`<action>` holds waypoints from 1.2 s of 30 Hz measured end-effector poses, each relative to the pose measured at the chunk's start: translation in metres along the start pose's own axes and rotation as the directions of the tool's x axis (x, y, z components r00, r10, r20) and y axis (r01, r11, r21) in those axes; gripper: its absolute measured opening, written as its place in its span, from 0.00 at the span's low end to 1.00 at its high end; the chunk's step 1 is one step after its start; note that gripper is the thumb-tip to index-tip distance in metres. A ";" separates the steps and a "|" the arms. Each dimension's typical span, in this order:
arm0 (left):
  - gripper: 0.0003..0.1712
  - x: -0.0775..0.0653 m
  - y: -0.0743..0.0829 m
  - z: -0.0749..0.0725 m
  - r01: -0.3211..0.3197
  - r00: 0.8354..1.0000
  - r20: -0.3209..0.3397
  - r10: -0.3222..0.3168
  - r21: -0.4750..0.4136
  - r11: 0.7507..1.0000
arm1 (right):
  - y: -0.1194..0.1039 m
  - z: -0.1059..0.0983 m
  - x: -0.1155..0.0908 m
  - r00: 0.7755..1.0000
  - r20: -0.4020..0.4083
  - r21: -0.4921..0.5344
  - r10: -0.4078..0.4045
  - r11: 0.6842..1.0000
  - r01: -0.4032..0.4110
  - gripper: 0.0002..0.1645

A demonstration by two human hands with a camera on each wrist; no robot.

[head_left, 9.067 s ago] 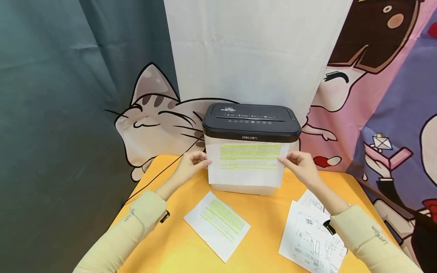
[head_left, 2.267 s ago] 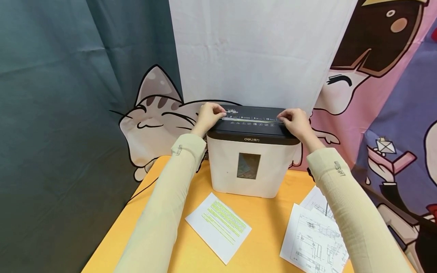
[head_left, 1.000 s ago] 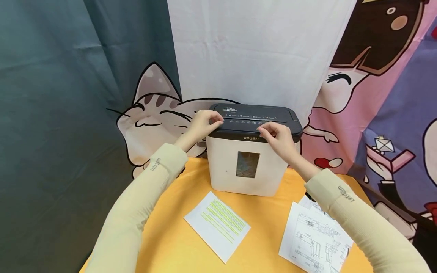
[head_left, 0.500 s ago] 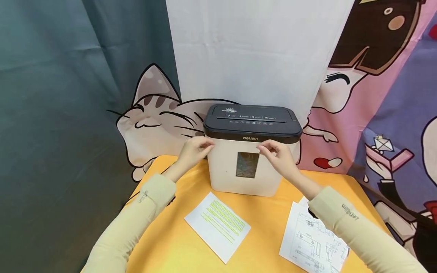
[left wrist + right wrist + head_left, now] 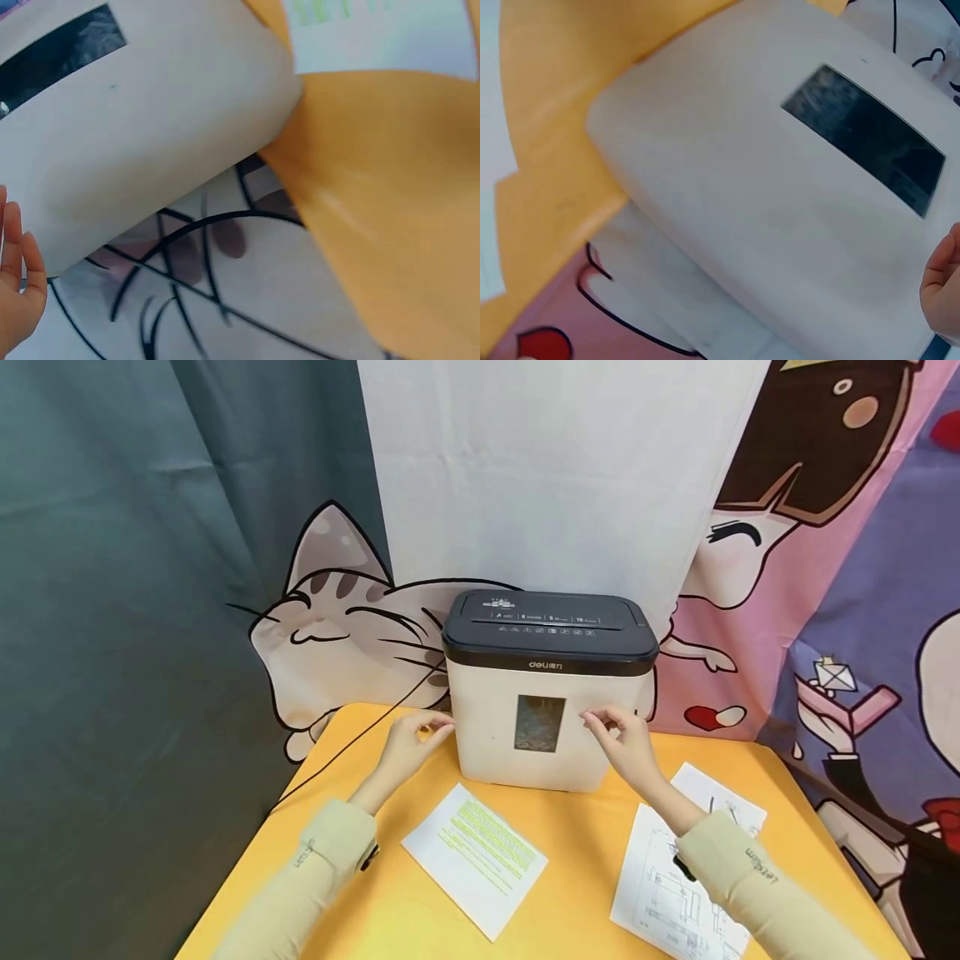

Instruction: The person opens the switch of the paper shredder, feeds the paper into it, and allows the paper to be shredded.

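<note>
A paper shredder point(image 5: 555, 718) with a white bin, a dark lid point(image 5: 551, 618) and a small window point(image 5: 538, 723) stands at the back of the table. My left hand point(image 5: 408, 747) is in front of its left side, fingers loosely bent and nothing between them. Before the bin's right half, my right hand point(image 5: 624, 745) hovers with thumb and forefinger apart, also holding nothing. In the left wrist view the left fingers point(image 5: 31, 262) show beside the bin. The lid's slot has no paper sticking out. A sheet with yellow-highlighted text point(image 5: 480, 860) lies between the forearms on the table.
Sheets with line drawings point(image 5: 660, 893) lie overlapping at the right, partly under the right forearm. A black cord point(image 5: 337, 756) runs along the left of the yellow tablecloth point(image 5: 577, 877). A printed curtain point(image 5: 555, 468) hangs right behind the shredder.
The highlighted sheet both hands held earlier went down into the shredder's slot and is out of sight. Both hands have since come off the lid, down and back towards me.
</note>
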State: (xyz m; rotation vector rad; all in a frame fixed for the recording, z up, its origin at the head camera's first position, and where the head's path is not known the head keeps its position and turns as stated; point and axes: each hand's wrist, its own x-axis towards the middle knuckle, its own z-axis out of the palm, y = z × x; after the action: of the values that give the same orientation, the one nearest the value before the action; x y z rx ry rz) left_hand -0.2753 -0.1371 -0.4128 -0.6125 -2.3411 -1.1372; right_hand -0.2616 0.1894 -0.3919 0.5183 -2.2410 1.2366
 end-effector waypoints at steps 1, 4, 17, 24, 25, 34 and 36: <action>0.06 -0.004 -0.003 0.001 0.021 1.000 0.008 -0.021 -0.001 1.000 | 0.003 0.002 -0.004 1.000 0.000 0.002 0.021 1.000 -0.021 0.07; 0.07 -0.016 -0.013 0.005 0.074 0.997 0.022 -0.073 -0.017 0.997 | 0.010 0.007 -0.014 0.996 0.002 0.018 0.085 0.996 -0.085 0.08; 0.15 -0.063 -0.060 0.022 0.250 0.960 0.123 -0.252 0.028 0.968 | -0.009 0.014 -0.041 0.971 0.036 0.071 0.236 0.969 -0.238 0.07; 0.19 -0.088 -0.075 0.035 0.319 0.922 0.210 -0.326 0.065 0.945 | 0.032 0.030 -0.060 0.927 0.120 0.017 0.356 0.933 -0.360 0.09; 0.18 -0.091 -0.077 0.038 0.311 0.921 0.225 -0.319 0.067 0.948 | 0.039 0.032 -0.063 0.922 0.125 0.005 0.367 0.929 -0.371 0.09; 0.23 -0.106 -0.079 0.055 0.339 0.876 0.317 -0.365 0.134 0.931 | 0.048 0.052 -0.088 0.843 0.140 -0.047 0.520 0.853 -0.519 0.08; 0.26 -0.106 -0.080 0.057 0.379 0.856 0.310 -0.414 0.169 0.910 | 0.048 0.056 -0.095 0.816 0.163 -0.040 0.555 0.830 -0.556 0.09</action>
State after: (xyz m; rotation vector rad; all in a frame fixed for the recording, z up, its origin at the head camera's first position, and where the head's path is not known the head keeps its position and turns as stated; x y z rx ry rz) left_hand -0.2485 -0.1555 -0.5537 -0.3076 -2.9056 -1.1417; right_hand -0.2284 0.1733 -0.5063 -0.0592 -2.6399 1.5253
